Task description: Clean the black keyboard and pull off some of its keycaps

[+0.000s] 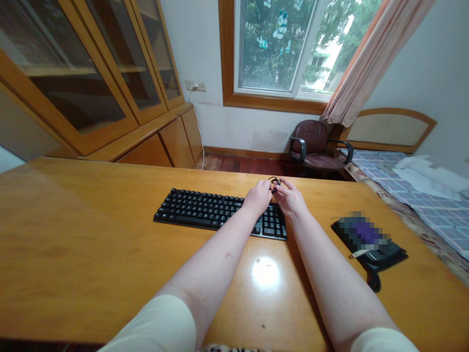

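A black keyboard point(200, 208) lies flat on the wooden desk point(91, 254). Over its right end, near the far edge of the desk, my two hands meet around a small loop of thin black cable point(274, 181). My left hand point(259, 195) is closed, its fingertips pinching the cable. From the other side my right hand point(290, 199) holds the same cable between its thumb and fingers. My forearms cross above the right part of the keyboard and the desk, and my fingers cover most of the cable.
Right of my arm, a black item point(384, 259) with a blurred purple patch lies on the desk. Beyond the desk stand a maroon armchair point(309, 137) and a bed point(421, 181). A glass-door cabinet point(128, 112) lines the left, with a window point(278, 54) behind.
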Action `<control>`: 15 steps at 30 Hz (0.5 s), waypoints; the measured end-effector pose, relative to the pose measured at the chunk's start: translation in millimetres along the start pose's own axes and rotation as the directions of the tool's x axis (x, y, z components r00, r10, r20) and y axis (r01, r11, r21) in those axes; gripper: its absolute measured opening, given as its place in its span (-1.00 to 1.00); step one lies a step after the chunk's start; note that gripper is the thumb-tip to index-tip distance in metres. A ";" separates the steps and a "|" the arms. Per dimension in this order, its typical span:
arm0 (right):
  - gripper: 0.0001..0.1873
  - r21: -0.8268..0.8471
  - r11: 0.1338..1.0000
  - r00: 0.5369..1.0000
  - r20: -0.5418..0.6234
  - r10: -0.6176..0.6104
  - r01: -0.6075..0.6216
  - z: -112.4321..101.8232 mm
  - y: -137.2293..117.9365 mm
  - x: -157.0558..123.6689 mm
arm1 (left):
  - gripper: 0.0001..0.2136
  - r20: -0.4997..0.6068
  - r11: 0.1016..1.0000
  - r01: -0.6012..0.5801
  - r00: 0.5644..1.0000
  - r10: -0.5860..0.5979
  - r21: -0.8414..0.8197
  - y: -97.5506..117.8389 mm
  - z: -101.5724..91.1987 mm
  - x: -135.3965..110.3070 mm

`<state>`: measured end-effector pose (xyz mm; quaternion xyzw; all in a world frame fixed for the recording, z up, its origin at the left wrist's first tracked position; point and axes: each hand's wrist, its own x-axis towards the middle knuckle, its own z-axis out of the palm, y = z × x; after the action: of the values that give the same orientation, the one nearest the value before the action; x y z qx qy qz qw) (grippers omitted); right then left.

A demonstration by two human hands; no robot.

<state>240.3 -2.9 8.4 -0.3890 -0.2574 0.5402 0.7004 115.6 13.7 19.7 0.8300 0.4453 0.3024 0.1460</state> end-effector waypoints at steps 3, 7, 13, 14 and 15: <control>-0.51 -0.030 0.999 0.999 0.010 0.044 -0.043 -1.7 -1.2 0.5 | -0.85 -0.008 1.000 0.029 1.000 -0.029 0.010 1.6 1.0 0.1; -0.54 -0.060 0.995 0.996 0.032 0.079 -0.077 1.2 -0.5 -2.5 | -0.82 -0.083 0.998 0.037 0.996 -0.033 0.042 -3.5 0.0 2.7; -0.55 -0.029 1.000 1.000 0.020 -0.005 0.006 5.3 1.9 -3.4 | -0.77 -0.106 0.996 -0.025 0.994 0.016 -0.084 -9.2 -5.6 2.5; -0.53 -0.023 0.999 1.000 0.014 -0.023 0.023 4.7 1.9 -2.4 | -0.76 -0.098 0.992 -0.046 0.995 0.035 -0.114 -9.0 -6.5 2.0; -0.52 -0.020 0.999 0.999 0.009 -0.040 0.040 4.0 1.9 -1.4 | -0.77 -0.097 0.988 -0.067 0.994 0.053 -0.141 -8.8 -7.2 1.7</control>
<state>235.7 -3.0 9.1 -0.3884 -0.2733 0.5250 0.7062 106.0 19.8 21.4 0.8154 0.4034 0.3764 0.1753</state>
